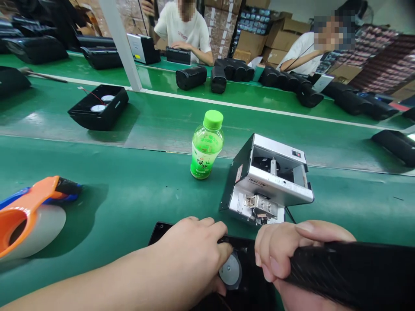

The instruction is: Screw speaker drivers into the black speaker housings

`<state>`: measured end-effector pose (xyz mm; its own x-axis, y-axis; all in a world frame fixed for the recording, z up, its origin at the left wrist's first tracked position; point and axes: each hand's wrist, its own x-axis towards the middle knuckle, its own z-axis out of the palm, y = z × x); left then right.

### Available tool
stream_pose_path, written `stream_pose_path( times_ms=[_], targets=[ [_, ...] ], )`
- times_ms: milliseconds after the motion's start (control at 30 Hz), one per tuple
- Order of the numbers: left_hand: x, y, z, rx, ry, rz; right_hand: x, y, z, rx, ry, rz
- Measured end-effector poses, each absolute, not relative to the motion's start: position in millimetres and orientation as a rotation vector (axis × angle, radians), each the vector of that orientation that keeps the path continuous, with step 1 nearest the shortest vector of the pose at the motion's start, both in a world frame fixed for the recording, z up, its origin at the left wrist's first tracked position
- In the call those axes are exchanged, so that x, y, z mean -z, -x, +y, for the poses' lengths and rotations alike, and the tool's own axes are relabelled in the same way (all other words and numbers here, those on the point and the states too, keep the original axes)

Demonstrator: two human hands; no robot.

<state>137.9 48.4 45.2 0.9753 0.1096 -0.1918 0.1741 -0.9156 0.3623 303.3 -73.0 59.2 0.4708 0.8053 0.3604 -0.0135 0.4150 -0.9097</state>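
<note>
My left hand (201, 250) is closed over the edge of a black speaker housing (160, 231), its thumb and fingers next to a round silver speaker magnet (231, 270) inside. Part of the housing is hidden by my hand and forearm. My right hand (285, 255) wraps around a thick black tool with a ribbed grip (337, 272) that runs off the right edge; its working end is out of sight. Just beyond both hands stands a silver-and-black screw feeder (279, 172) with a power switch on top.
A green tea bottle (207, 149) stands left of the feeder. An orange tape dispenser (35, 211) lies at left. An open speaker housing (100, 108) with two magnets rests on the conveyor (162, 116). Across it, people (186, 26) work among several black speakers (191, 77).
</note>
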Motion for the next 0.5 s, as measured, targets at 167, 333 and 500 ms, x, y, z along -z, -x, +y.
stream_pose_path(
  times_ms=[167,333,500],
  targets=[
    [-41.6,-134.8,46.8,0.138,-2.757,0.191,-60.0,-296.4,-66.4,-0.500,1.002,-0.935],
    [-47.4,-136.0,47.0,0.167,-2.765,0.187,-55.7,-295.5,-65.0,-0.496,0.945,-0.957],
    [-51.1,-134.3,46.4,0.169,-2.786,0.187,-50.8,-301.9,-70.5,-0.600,0.886,-1.011]
  ],
)
